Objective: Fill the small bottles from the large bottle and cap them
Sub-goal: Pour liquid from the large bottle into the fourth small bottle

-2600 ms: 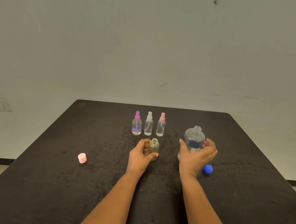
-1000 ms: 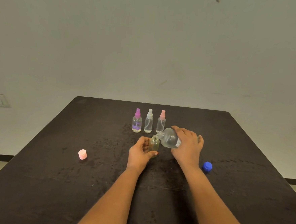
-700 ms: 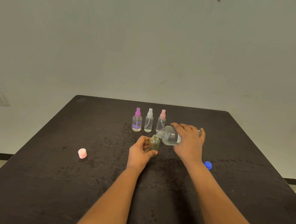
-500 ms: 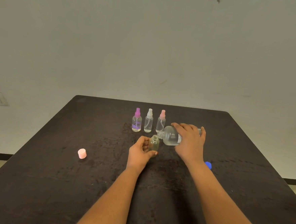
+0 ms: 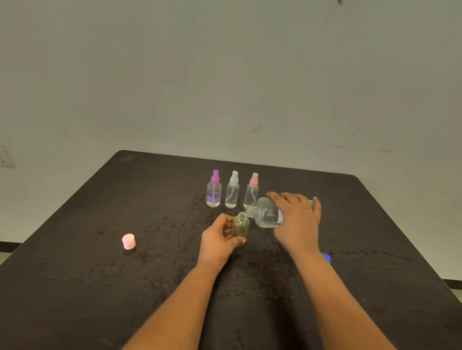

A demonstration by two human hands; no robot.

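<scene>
On the table [image 5: 80, 287], at the near left, a pink cap [image 5: 128, 241] is seen lying alone, well apart from everything else. Further right and farther back, three spray bottles [image 5: 232, 194] are lined up in a row. All are capped and liquid shows in them, so they are judged done. Just in front of them the small bottle [image 5: 241, 228] is held upright, apparently standing on the table, by the left hand [image 5: 217, 242], whose thumb and fingers are curled round its lower body. Its neck is open and a yellowish tint is seen inside, though the level cannot be read. To its right the large bottle [image 5: 265, 215] is tipped on its side, its open mouth just above and beside the small neck. It is gripped from above by the right hand [image 5: 297, 223], with the fingers wrapped over its body. No stream can be made out. A blue cap [image 5: 327, 257] is half hidden behind the right forearm.

The step in hand is judged to be the pour into the last small bottle. Next, the large bottle is to be righted before any overflow and set down. The pink cap, probably meant for this bottle, is then to be fetched from the left and screwed on while the small bottle is steadied
</scene>
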